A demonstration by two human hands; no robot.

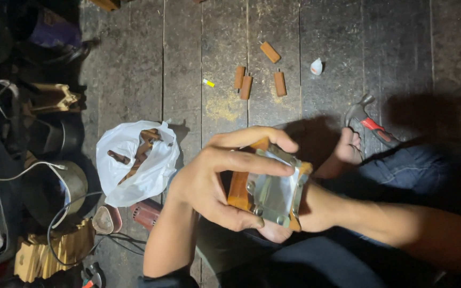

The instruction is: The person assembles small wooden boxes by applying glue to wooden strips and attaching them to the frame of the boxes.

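Observation:
Both my hands hold a small square wooden frame (239, 188) with a shiny metal plate (274, 193) set in it, just above my lap. My left hand (217, 178) grips it from the left, with the thumb underneath and the fingers laid over the top edge and the plate. My right hand (277, 230) supports it from below, mostly hidden behind the frame, and its forearm runs off to the right.
On the plank floor ahead lie several short wooden pegs (246, 87), a white glue bottle (316, 66), a small yellow piece (208, 83) and a red-handled hammer (372, 124) beside my bare foot (347, 148). A white plastic bag (134, 165) of wood pieces, a red power tool (146, 213), a metal pot (73, 184) and cables crowd the left.

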